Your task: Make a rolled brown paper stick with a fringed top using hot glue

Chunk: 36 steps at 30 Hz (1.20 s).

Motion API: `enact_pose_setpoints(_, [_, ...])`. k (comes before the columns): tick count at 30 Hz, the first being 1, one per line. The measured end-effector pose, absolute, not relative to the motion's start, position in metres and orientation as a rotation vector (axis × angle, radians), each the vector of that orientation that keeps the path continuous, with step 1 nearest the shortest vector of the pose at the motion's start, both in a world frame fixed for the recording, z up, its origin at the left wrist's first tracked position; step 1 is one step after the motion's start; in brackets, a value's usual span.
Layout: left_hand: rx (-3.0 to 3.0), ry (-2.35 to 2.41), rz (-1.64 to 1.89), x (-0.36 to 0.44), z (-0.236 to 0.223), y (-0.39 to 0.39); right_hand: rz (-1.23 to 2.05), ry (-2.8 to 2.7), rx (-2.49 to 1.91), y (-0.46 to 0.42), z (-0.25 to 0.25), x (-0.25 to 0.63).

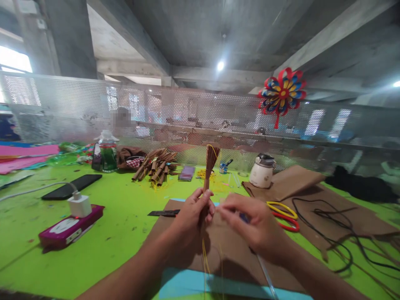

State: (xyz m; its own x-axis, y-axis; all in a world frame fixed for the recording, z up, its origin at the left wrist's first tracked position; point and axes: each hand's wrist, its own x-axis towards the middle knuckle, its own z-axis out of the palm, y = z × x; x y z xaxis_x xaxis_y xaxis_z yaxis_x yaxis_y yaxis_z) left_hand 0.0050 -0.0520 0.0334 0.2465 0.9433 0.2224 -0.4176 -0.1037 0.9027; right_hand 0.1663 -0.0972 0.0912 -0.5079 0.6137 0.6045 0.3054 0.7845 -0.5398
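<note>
My left hand [200,206] is closed around the lower stem of a small broom-shaped bundle of pleated brown paper [212,160], held upright with its flared end on top. A yellow string [213,147] crosses that flared end, and yellow strands [204,254] hang below the hand. Just to the right, my right hand [250,218] is pinched, thumb against fingers, near the left fingertips. Whatever the pinch holds is too small and blurred to make out. Under both hands lies a brown paper sheet [184,254]. A dark blade [164,213] rests left of my left hand.
Several brown paper bundles [159,166] lie at the back, beside a green jar [108,156]. A cream pot [262,171], yellow and red loop handles [286,221] and black cord [331,216] are on the right. A purple power strip [68,229] and a phone [71,186] sit left.
</note>
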Motion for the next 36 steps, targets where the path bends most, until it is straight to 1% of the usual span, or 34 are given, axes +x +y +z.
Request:
enact_pose_setpoints(5, [1.351, 0.752, 1.275, 0.009, 0.029, -0.052, 0.188, -1.891, -0.899, -0.061, 0.112, 0.165])
enact_pose_setpoints(10, [1.397, 0.767, 1.286, 0.012, 0.025, -0.050, -0.220, -1.755, -1.080, -0.045, 0.102, 0.158])
enact_pose_setpoints(14, [1.420, 0.799, 1.257, 0.014, 0.021, -0.049, -0.301, -1.670, -1.065, -0.041, 0.095, 0.158])
enact_pose_setpoints(19, [1.624, 0.924, 1.316, 0.014, 0.018, -0.048, -0.250, -1.541, -0.957, -0.033, 0.106, 0.160])
enact_pose_setpoints(21, [1.686, 0.994, 1.340, 0.013, 0.018, -0.047, -0.150, -1.489, -0.925, -0.029, 0.111, 0.162])
enact_pose_setpoints(26, [1.720, 1.073, 1.345, 0.012, 0.018, -0.048, 0.235, -1.428, -0.800, -0.022, 0.112, 0.168])
enact_pose_setpoints(32, [1.826, 1.138, 1.341, 0.009, 0.012, -0.045, 0.424, -1.360, -0.760, -0.024, 0.109, 0.178])
enact_pose_setpoints(34, [1.850, 1.161, 1.327, 0.008, 0.009, -0.043, 0.415, -1.399, -0.761, -0.027, 0.110, 0.183])
enact_pose_setpoints(36, [1.878, 1.193, 1.313, 0.008, 0.008, -0.041, 0.272, -1.442, -0.749, -0.030, 0.112, 0.188])
